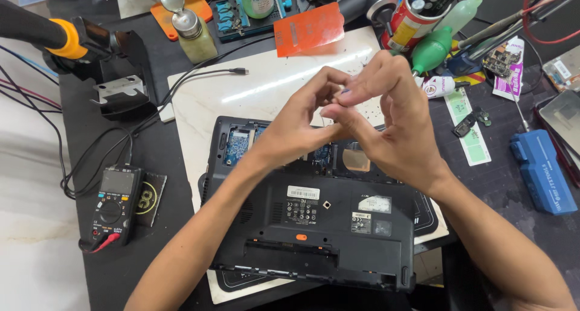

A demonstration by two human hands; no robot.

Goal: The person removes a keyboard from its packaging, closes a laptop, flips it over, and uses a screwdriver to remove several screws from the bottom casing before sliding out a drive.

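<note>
Cluttered dark repair table [169, 148], white marble slab [266, 87] at centre. Our fingers [338, 102]: both sets meet in mid-air above the slab, tips pinched together; whether a small part sits between them, we cannot tell. Left hand [296, 127] and right hand [399, 127]: touching at the fingertips, palms apart. Directly beneath them, nearer our body: black laptop [314, 226], upside down, back cover off at the far edge, green boards exposed; long axis runs left to right; both hands about equally near, hovering over its open bay. Left of it: multimeter [115, 205] with leads, and a loose cable end [240, 71] on the slab. Far side: orange plastic card [308, 27], glass solvent bottle [194, 33]. Right: green air blower [432, 48], blue tool case [542, 172].
</note>
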